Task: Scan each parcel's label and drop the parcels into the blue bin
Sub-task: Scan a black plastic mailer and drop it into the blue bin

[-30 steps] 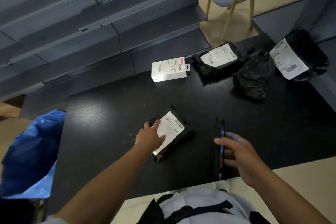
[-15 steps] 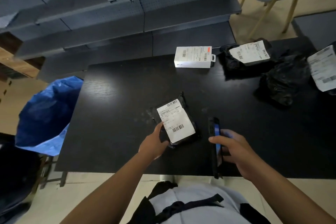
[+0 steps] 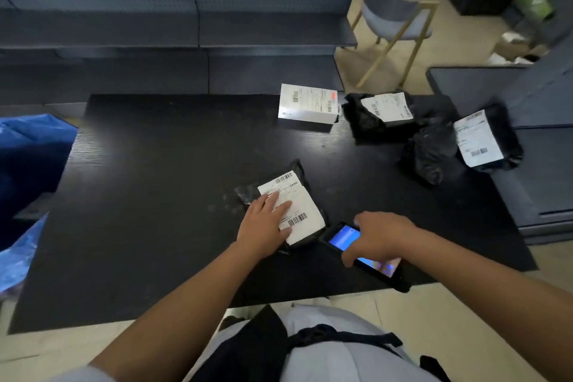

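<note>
Left hand [image 3: 263, 228]: your grip's loose, fingers flat on the parcel [image 3: 286, 205], centre frame.
Right hand [image 3: 376, 237]: your grip's curled round the phone [image 3: 347, 236], just right.

Four black bag parcels: one [image 3: 288, 205] mid-frame, three [image 3: 379, 115] [image 3: 429, 153] [image 3: 486, 138] upper right. One white box [image 3: 307, 104], one scanner [image 3: 362, 250], one blue bin [image 3: 28, 170] left, one chair [image 3: 393, 15].

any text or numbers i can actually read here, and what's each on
None can be read.
Near parcel label under the left hand: barcodes and print, too small.
White box label: blurred.
Two far black parcels: labels blurred.
Scanner screen in the right hand: a blue glow only.
</note>
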Demonstrator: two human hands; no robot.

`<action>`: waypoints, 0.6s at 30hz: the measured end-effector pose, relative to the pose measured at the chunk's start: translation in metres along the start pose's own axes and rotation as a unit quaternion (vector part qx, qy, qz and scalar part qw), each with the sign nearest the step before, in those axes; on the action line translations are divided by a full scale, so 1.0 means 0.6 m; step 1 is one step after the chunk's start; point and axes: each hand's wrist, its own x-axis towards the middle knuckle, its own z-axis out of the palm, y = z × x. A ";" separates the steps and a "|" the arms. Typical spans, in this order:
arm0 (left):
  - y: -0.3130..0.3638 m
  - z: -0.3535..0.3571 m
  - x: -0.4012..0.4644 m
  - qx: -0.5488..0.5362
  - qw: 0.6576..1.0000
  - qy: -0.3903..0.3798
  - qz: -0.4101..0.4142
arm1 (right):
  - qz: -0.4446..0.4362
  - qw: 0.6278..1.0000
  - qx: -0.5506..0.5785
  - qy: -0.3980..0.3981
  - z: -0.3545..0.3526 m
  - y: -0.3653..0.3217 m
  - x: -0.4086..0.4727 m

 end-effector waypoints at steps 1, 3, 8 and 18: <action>-0.005 0.002 0.000 -0.003 1.000 0.003 0.006 | 0.012 1.000 -0.009 -0.005 -0.001 -0.014 0.000; -0.010 0.005 0.001 0.001 1.000 0.011 0.020 | 0.037 0.999 -0.016 -0.012 -0.001 -0.038 -0.001; -0.021 0.009 0.001 0.003 0.999 0.001 0.042 | 0.080 0.996 -0.028 0.006 0.002 -0.082 -0.007; -0.058 -0.030 -0.009 0.004 0.994 -0.053 0.093 | 0.105 0.994 -0.027 0.004 0.015 -0.118 -0.025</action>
